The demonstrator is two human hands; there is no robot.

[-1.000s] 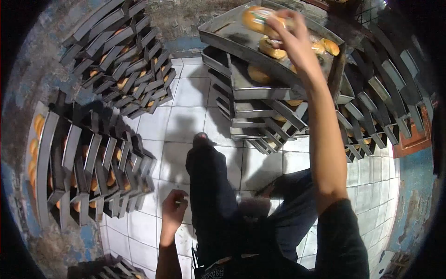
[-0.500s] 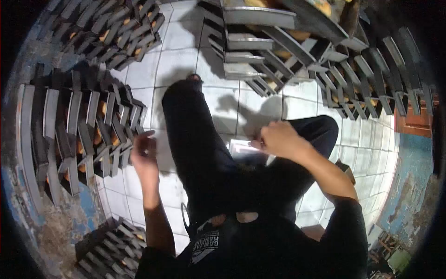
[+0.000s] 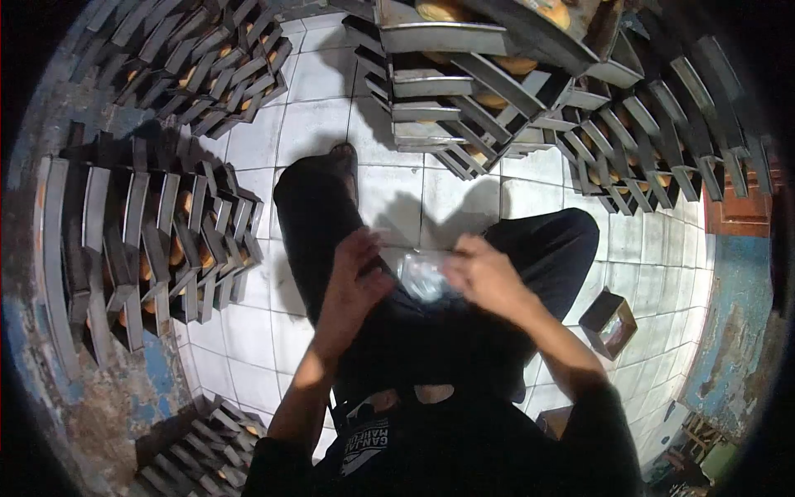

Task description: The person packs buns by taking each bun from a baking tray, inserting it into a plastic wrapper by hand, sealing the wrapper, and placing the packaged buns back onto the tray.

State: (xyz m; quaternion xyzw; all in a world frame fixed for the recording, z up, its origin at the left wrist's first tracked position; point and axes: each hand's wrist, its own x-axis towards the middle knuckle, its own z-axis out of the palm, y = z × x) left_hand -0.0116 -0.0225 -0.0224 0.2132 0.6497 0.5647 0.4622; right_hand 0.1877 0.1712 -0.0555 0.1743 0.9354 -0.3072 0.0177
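My right hand (image 3: 489,275) pinches the edge of a clear plastic bag (image 3: 426,275) over my lap; the bag is blurred and shows white glare. Just left of the bag is my left hand (image 3: 356,277), fingers apart and bent, with nothing visible in it. Both hands are above my dark trousers, between my spread knees. Ahead stands a stack of metal trays (image 3: 447,40), with a bread bun (image 3: 515,65) showing between two of them.
More stacked trays with buns stand at the left (image 3: 99,240), far left (image 3: 195,62) and right (image 3: 662,124). A small open box (image 3: 609,325) rests on the tiled floor right of my knee. Another tray stack (image 3: 195,451) is at the lower left.
My right hand has come down from the top tray, where it held wrapped buns, to my lap, and a clear bag now shows at it. My left hand has moved inward beside the bag.
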